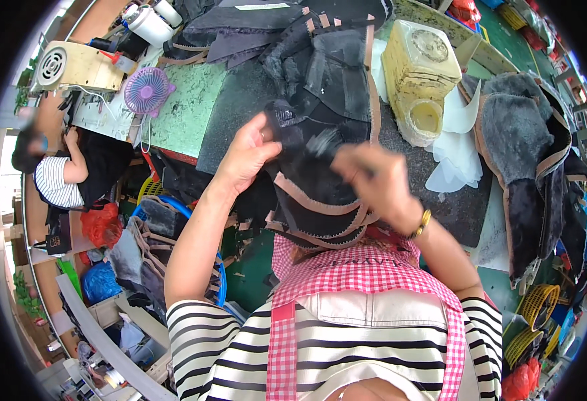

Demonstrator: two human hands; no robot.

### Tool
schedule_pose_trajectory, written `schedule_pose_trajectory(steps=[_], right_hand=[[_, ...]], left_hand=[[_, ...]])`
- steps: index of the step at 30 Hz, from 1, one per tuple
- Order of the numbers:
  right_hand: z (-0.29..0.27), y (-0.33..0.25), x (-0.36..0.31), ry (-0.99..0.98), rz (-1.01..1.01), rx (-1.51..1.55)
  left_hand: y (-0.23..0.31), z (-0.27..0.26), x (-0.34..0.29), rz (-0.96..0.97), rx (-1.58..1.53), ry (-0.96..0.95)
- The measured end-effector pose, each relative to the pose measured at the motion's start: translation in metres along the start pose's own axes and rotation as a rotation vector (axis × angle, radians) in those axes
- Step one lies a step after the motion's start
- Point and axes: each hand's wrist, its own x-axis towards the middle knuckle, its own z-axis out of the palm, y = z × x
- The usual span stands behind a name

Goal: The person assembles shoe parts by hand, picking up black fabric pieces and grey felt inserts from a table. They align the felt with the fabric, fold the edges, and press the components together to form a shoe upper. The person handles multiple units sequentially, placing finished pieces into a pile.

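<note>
In front of me, several black leather-like pieces with tan, zigzag-cut edging lie stacked toward my apron. My left hand (248,152) pinches the left edge of the upper black piece (313,123), next to a shiny wet-looking patch. Over the right side of that piece is my right hand (377,175), fingers curled and blurred by motion; whatever they hold is too smeared to make out. A whitish smear (323,142) shows on the black surface between my hands. Beyond the right hand stands a yellowed, stained plastic container (422,73) with a round cup-like opening (426,119) at its near end.
Grey fur-lined pieces (524,147) hang at the right edge of the table. White sheets (454,167) lie beside the container. A purple fan (148,91) and a cream machine (80,65) stand at left. Below is a blue-rimmed basket (221,274). Another person (58,177) sits far left.
</note>
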Motion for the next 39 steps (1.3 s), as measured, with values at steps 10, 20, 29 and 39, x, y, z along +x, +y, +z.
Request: schedule_pose_trajectory(steps=[10, 20, 29, 39], right_hand=[[-0.132, -0.023, -0.001, 0.311, 0.354, 0.192], [-0.162, 0.011, -0.028, 0.416, 0.533, 0.086], [-0.134, 0.021, 0.027, 0.163, 0.232, -0.467], [-0.115, 0.031, 0.020, 0.167, 0.253, -0.580]], left_hand=[[0.159, 0.001, 0.076, 0.608, 0.509, -0.067], [0.246, -0.137, 0.115, 0.630, 1.348, 0.819], [-0.006, -0.011, 0.091, 0.270, 1.127, 0.459], [-0.005, -0.015, 0.092, 0.136, 0.777, 0.392]])
